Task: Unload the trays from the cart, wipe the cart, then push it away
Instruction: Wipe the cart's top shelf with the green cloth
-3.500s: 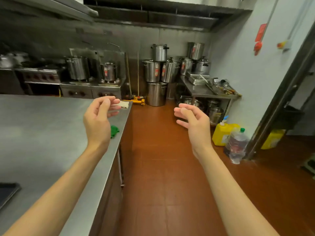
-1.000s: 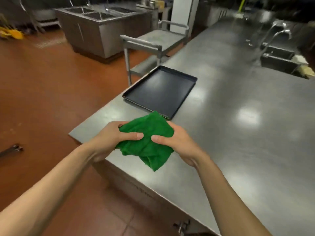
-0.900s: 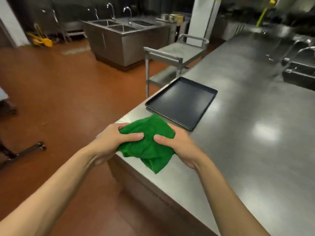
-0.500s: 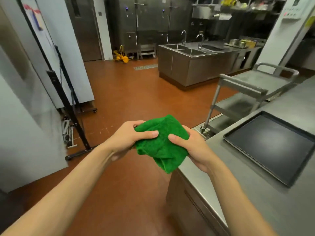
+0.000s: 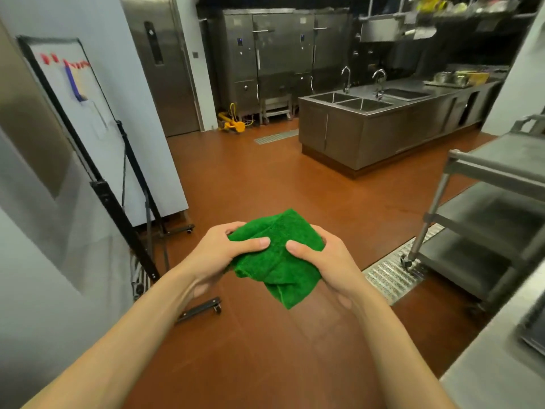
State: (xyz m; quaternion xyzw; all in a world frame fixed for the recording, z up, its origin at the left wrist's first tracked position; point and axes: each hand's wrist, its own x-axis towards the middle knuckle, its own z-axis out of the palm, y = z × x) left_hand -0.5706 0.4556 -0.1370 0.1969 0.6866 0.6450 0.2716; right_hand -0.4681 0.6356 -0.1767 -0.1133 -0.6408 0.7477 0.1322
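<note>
Commercial kitchen. Tall stainless steel cabinets [image 5: 283,60] along the far wall, a steel sink counter [image 5: 380,125] with twin basins and faucets at far right, a tiered steel cart [image 5: 486,208] near right, red-brown floor [image 5: 265,178] with drain grates.

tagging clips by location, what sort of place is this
Most likely a commercial kitchen: a stainless double sink unit with tall faucets, a bank of steel cabinets along the back wall, and a steel cart at the right.
</note>
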